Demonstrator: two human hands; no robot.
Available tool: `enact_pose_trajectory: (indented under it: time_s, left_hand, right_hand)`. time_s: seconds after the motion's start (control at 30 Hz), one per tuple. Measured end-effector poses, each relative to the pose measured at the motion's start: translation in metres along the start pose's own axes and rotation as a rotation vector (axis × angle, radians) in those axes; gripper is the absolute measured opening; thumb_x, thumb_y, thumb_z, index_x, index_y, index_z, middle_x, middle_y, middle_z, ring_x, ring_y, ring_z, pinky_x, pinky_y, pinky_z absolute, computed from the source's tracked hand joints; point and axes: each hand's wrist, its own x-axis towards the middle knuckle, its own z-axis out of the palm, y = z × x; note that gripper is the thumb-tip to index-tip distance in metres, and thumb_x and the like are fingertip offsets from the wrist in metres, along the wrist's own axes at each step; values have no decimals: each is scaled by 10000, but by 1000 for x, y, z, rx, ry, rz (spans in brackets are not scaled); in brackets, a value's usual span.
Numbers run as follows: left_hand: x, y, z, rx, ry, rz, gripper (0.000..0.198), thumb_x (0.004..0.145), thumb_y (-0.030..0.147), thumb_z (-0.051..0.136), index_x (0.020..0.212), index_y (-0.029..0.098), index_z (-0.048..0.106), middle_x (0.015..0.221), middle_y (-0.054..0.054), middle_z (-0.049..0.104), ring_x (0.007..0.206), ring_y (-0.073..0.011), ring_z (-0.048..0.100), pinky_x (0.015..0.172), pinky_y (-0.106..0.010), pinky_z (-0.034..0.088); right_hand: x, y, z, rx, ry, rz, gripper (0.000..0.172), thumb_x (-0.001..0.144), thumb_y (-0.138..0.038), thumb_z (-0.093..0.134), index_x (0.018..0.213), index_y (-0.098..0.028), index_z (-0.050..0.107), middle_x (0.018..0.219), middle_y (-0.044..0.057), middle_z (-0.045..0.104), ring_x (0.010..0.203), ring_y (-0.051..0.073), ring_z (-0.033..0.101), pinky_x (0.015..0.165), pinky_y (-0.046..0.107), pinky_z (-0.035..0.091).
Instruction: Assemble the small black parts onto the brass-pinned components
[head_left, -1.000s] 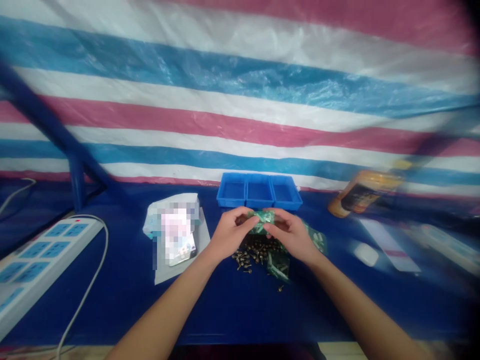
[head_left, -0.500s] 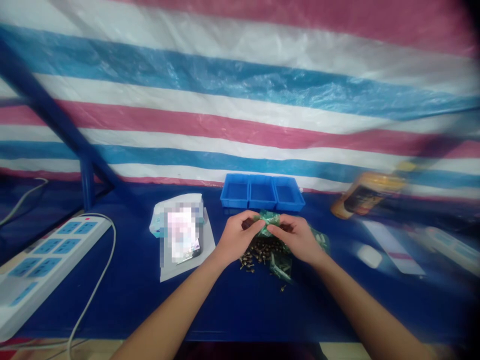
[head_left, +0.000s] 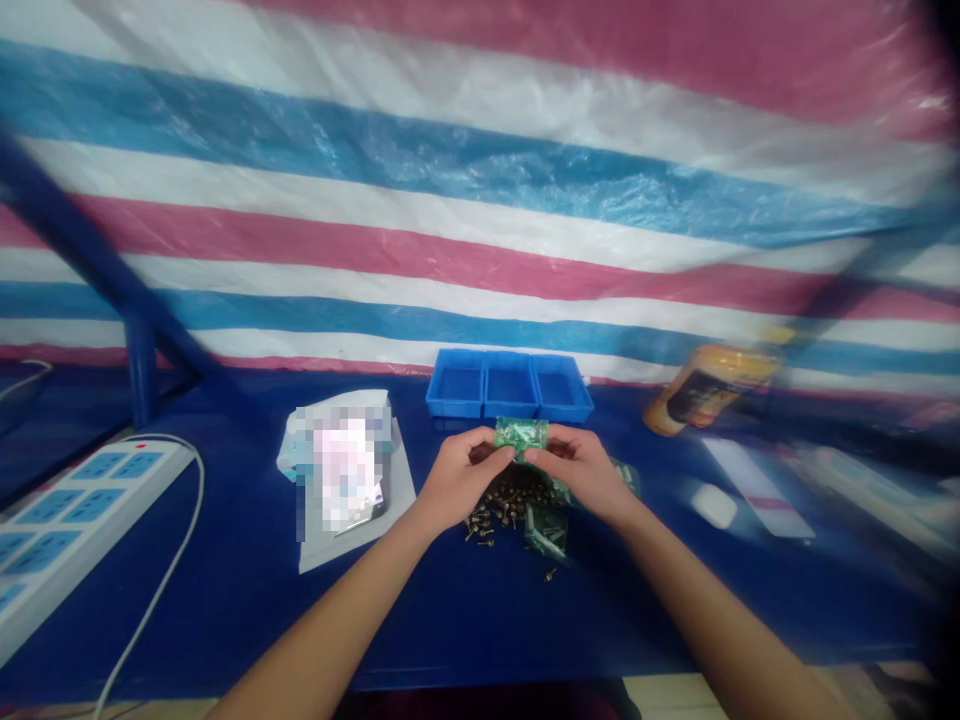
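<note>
Between my two hands is a small green plastic bag (head_left: pixel 522 433), held up by its two sides. My left hand (head_left: pixel 466 472) pinches its left edge with thumb and fingers. My right hand (head_left: pixel 583 468) pinches the right edge the same way. Below the hands lies a pile of small brass-coloured screws (head_left: pixel 504 508), partly covered by them. Another green bag (head_left: pixel 547 530) with small pieces inside rests at the front of the pile. More green plastic (head_left: pixel 627 478) shows behind my right hand. One loose screw (head_left: pixel 550 575) lies nearer to me.
Three joined blue trays (head_left: pixel 511 388) stand behind my hands. At left are a lit phone (head_left: pixel 349 475) on white paper (head_left: pixel 397 500) and a power strip (head_left: pixel 82 510) with its cable. To the right are an amber bottle (head_left: pixel 709 385), a white case (head_left: pixel 712 506) and a white strip (head_left: pixel 757 488).
The green bag was bunched up between my fingers and is now spread flatter, its face showing. My hands stay close together at its edges. The whole view has shifted slightly.
</note>
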Motion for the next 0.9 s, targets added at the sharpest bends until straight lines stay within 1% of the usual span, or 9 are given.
enact_pose_trajectory:
  time_s: [0.07,0.13,0.23,0.37,0.57,0.67,0.73,0.8,0.9]
  left_hand:
    - [1,-1,-1,-2,5,-8,272,880,417,624,764,171,615,645,41,493,592,-116,447,574,-237,322]
    - [1,-1,-1,2,4,-16,276,880,422,626,765,172,608,645,44,476,593,-114,436,571,-236,313]
    - [1,0,-1,9,6,-20,274,883,419,627,764,173,605,636,48,461,589,-110,422,563,-235,300]
    - [1,1,0,19,23,-24,265,888,414,623,771,176,612,636,48,466,586,-110,415,560,-240,293]
    - [3,-1,-2,61,59,51,321,892,406,615,677,171,575,677,36,443,610,-109,410,588,-252,307]
    - [3,-1,-4,87,57,40,334,896,411,608,664,173,580,630,43,440,579,-102,413,567,-249,302]
    - [3,0,-5,71,41,-8,340,890,424,611,661,174,580,584,46,481,530,-97,437,539,-243,318]
    - [3,0,-5,14,17,-66,318,888,429,607,698,174,610,579,34,559,488,-99,492,517,-241,361]
    - [3,0,-5,-135,16,-149,223,868,373,630,934,170,696,655,-1,672,504,-124,597,533,-246,443]
  right_hand:
    - [-1,-2,0,-50,-7,23,288,796,-412,751,958,-174,745,796,21,700,684,142,588,647,261,455]
    - [-2,-3,0,-125,2,47,282,816,-435,726,843,-155,745,638,-10,616,546,98,470,525,231,352]
    - [-3,-7,1,-182,23,58,326,838,-456,697,751,-143,729,538,-34,509,495,79,375,483,231,261]
    - [-2,-9,2,-178,41,57,334,825,-462,707,731,-141,716,540,-32,517,495,76,364,483,233,253]
    - [-1,-3,1,-132,73,74,296,830,-440,702,765,-152,680,652,10,650,498,80,430,484,229,309]
    - [0,1,0,-126,126,95,281,822,-426,713,924,-167,671,531,-30,596,459,93,445,471,230,311]
    - [0,2,0,-103,156,103,352,817,-420,717,1057,-173,642,470,-58,552,434,100,437,459,231,300]
    - [0,2,-1,-40,156,82,379,817,-420,709,1098,-180,629,545,-36,615,427,91,417,449,233,293]
    - [0,1,-2,62,129,56,326,830,-430,668,1045,-184,662,736,23,697,435,81,432,433,237,289]
